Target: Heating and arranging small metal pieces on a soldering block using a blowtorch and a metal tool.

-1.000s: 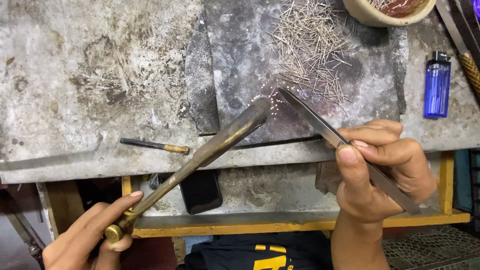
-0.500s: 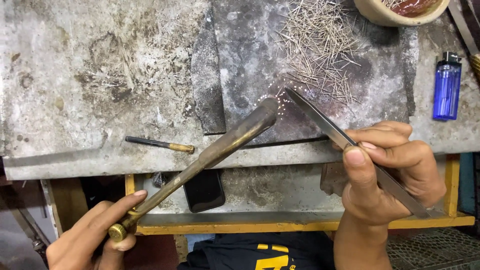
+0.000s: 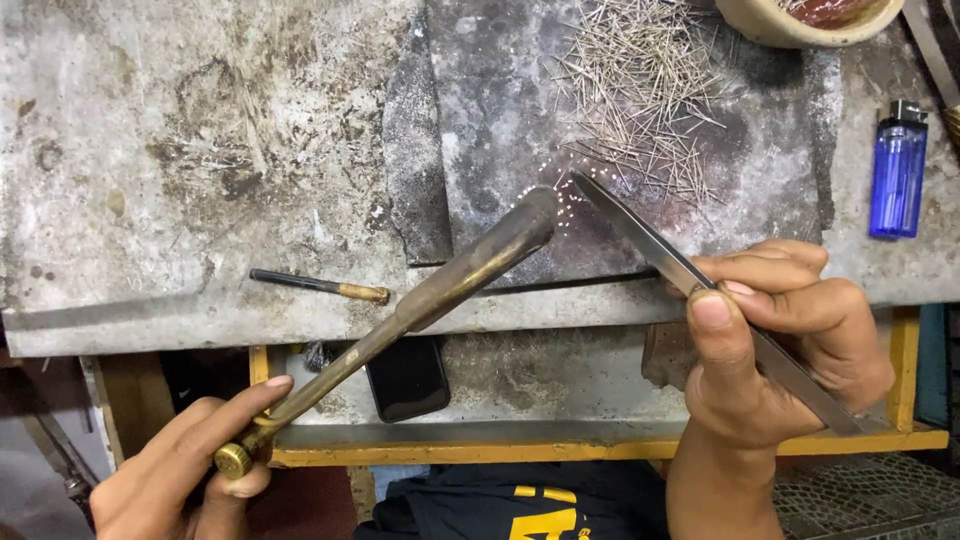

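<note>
**Torch and tweezers met over the dark slab**

Left hand [image 3: 185, 465] was closed around the rear end of a brass torch [image 3: 400, 325], forefinger laid along the stem, thumb under the round end knob. Torch ran diagonally up and right; its tip sat over the dark slab [image 3: 480, 130], just beside a small scatter of tiny bright beads [image 3: 560, 205].

Right hand [image 3: 775, 335] pinched long steel tweezers [image 3: 700, 290] between thumb and fingers, grip tight around the mid shaft. Tweezers pointed up-left, tip at the beads and very near the torch tip; could not tell whether the two tips touched.

Above the tweezers tip, a loose pile of thin wire pieces [image 3: 640, 90] lay on the slab. A blue lighter [image 3: 897, 170] stood out on the grey bench top [image 3: 150, 150] at far right, well apart from both hands. A small dark stick with a brass end [image 3: 320, 286] lay on the bench left of the torch stem. A bowl rim [image 3: 780, 25] showed at the top edge. A black phone [image 3: 408, 378] rested on the lower shelf under the torch.
</note>
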